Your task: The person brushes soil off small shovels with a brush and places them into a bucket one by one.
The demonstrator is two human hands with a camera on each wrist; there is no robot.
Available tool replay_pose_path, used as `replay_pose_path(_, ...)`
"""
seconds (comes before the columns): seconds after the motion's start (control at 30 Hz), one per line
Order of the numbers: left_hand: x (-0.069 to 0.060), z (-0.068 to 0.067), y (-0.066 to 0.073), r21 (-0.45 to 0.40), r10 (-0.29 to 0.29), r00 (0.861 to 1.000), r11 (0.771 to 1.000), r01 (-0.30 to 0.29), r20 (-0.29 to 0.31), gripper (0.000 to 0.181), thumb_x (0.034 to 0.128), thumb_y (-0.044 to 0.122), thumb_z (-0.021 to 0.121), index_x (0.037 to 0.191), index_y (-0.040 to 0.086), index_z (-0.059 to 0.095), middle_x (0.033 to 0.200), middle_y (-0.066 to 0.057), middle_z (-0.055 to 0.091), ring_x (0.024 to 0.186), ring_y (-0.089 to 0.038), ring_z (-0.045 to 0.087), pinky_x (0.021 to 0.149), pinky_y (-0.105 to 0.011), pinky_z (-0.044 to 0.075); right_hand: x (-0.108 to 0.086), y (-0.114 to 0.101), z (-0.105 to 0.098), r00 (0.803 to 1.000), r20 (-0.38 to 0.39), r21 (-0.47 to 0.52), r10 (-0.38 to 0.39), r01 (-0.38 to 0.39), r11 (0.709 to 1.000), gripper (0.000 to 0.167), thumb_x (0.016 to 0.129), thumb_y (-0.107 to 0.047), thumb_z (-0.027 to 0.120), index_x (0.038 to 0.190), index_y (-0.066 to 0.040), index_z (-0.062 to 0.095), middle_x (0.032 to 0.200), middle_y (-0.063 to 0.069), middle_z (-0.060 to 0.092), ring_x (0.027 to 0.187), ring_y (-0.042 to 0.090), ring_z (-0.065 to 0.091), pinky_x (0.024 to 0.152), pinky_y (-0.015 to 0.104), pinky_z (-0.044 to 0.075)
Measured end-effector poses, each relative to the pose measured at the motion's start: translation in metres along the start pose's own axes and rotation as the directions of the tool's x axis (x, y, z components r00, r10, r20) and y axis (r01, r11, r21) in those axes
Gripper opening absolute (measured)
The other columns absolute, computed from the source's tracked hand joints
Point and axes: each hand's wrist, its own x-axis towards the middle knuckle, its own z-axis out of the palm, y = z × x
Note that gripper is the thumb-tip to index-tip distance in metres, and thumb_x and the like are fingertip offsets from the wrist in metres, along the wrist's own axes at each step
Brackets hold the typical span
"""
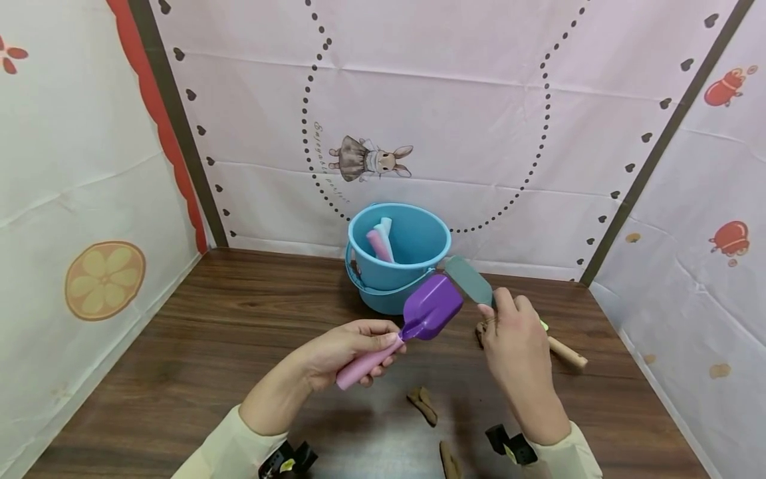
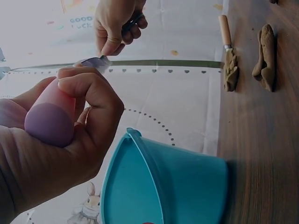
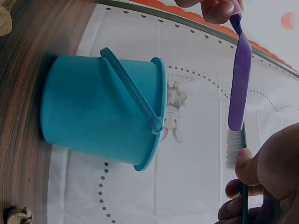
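A toy shovel with a purple blade [image 1: 432, 307] and a pink handle [image 1: 366, 364] is held up over the table. My left hand [image 1: 335, 352] grips it by the handle, the blade angled up to the right. My right hand [image 1: 517, 346] pinches a flat green brush [image 1: 469, 281], whose white bristles [image 3: 233, 149] show in the right wrist view. The brush's tip lies close to the shovel blade; whether they touch I cannot tell. Behind both stands a blue bucket [image 1: 385, 277], with a pink handle [image 1: 378, 245] and a light blue one [image 1: 387, 233] inside.
Right of the bucket, partly behind my right hand, lies a wooden-handled tool [image 1: 567, 352] with brown clay [image 2: 231, 72] on its end. Brown clay pieces [image 1: 423, 404] lie on the wooden table [image 1: 239, 332] near me. Printed cloth walls [image 1: 455, 133] enclose the back and sides.
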Motion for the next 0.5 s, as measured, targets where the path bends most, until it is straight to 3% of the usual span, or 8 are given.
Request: replay_pose_path(0.5,0.0008,0.001,-0.0003,0.005,-0.003,1.0,1.0,0.003,-0.02,0.021,0.1042,0.026,0.056,0.109,0.007,0.064,0.087,-0.003,0.058,0.067,-0.011,0.053,0.054,-0.023,0.046,0.0,0.0,-0.0051,1.0,0.018,0.009,0.021,-0.021,1.0,0.027,0.105,-0.032,0.053,0.105,-0.005,0.056,0.078,0.01,0.044,0.062,0.023,0.04,0.055,0.037,0.037)
